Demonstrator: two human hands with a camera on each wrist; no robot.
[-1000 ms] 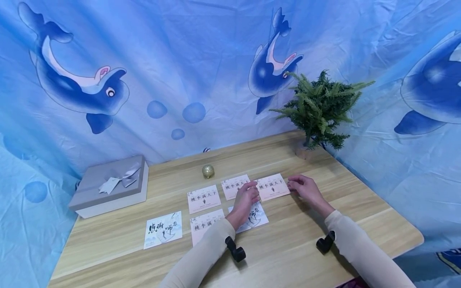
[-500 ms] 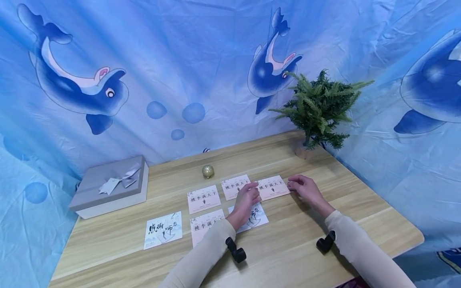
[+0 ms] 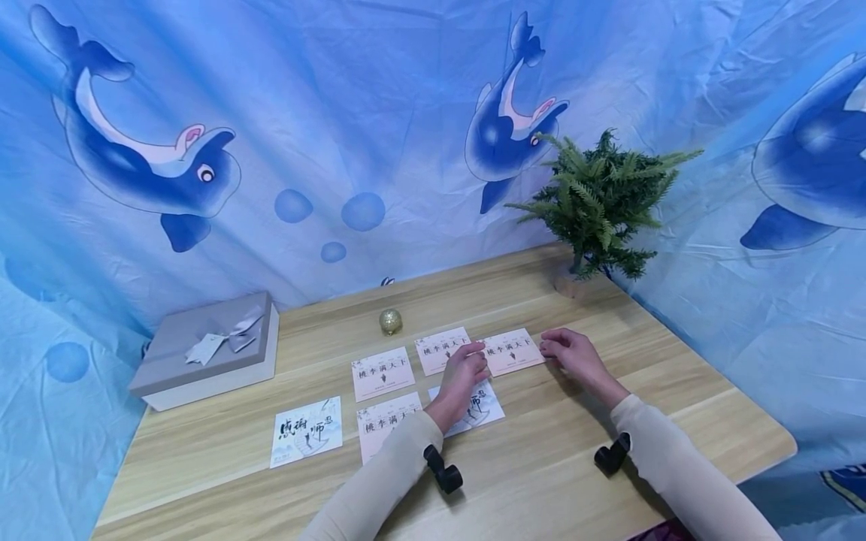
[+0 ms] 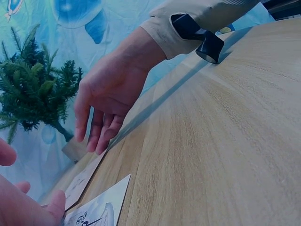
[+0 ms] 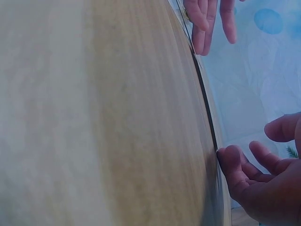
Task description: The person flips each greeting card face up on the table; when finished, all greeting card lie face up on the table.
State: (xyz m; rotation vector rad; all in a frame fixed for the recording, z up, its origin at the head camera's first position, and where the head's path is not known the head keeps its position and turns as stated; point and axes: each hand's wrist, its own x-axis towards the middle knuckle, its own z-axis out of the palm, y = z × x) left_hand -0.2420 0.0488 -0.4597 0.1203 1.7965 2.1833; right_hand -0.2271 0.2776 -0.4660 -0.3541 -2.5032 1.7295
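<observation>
A pink card (image 3: 512, 353) with dark Chinese characters lies flat on the wooden table between my two hands. My left hand (image 3: 462, 383) is at the card's left edge, its thumb and fingers apart. My right hand (image 3: 576, 353) is at the right edge, where its fingertips touch or nearly touch the card, as the right wrist view shows. Partly hidden below my left hand is a white-blue card (image 3: 483, 409). Another pink card (image 3: 436, 347) sits just left of the left hand's fingers. The left forearm covers part of a lower pink card (image 3: 380, 424).
Further left are another pink card (image 3: 382, 374) and a white-blue card (image 3: 307, 432). A gold glitter ball (image 3: 390, 321) sits behind the cards. A grey gift box (image 3: 210, 346) with a bow stands at the back left, a small artificial fir tree (image 3: 602, 203) at the back right.
</observation>
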